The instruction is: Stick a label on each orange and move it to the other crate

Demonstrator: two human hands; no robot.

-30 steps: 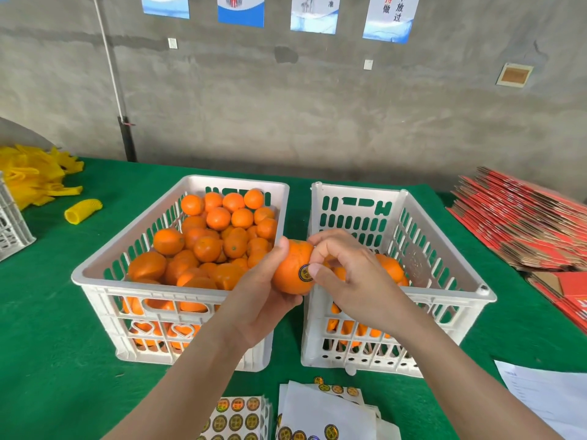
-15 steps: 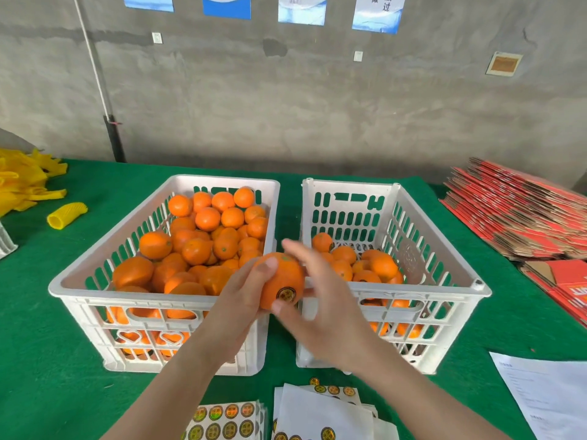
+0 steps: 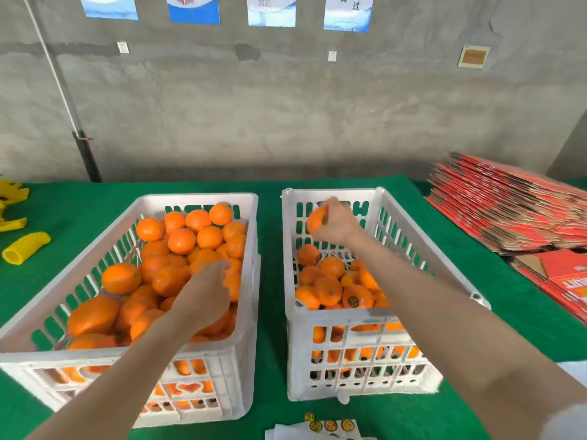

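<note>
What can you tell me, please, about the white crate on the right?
The right crate is white slotted plastic, rectangular and open-topped, standing level on the green cloth. Oranges lie in a low heap toward its near end; one shows a round dark label. The right hand holds another orange over its far end.

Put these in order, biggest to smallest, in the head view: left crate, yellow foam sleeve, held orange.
1. left crate
2. yellow foam sleeve
3. held orange, half hidden by the right hand, so unsure
</note>
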